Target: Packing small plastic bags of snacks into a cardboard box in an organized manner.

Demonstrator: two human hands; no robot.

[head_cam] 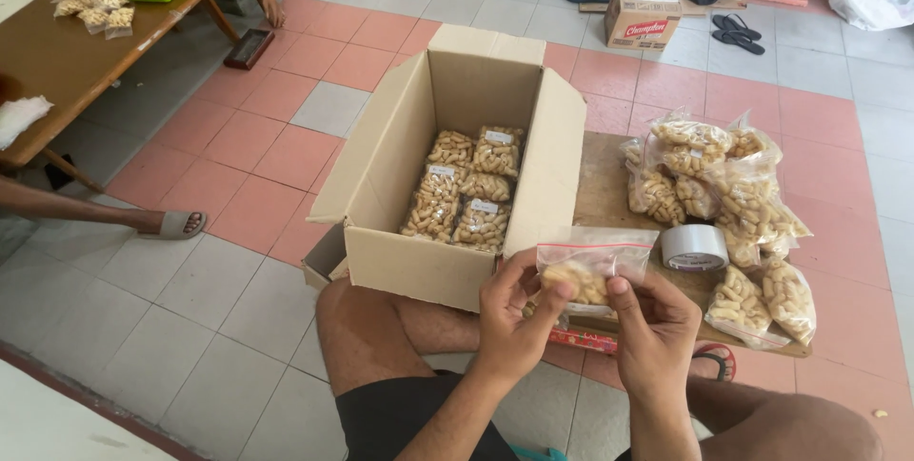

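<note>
The left hand (514, 313) and right hand (655, 323) both pinch a small clear bag (592, 266) of pale snacks, red strip along its top, held above the knees. Just beyond stands an open box (457, 185) with similar packs; tape (694, 247) lies right.

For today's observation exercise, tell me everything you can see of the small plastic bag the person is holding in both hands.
The small plastic bag is clear and thin, with a red zip strip near its top. It holds a few pale, puffy snack pieces bunched at the lower left, leaving most of it slack. It is held upright, in front of the cardboard box. The left hand pinches its left side and the right hand its right.
</note>
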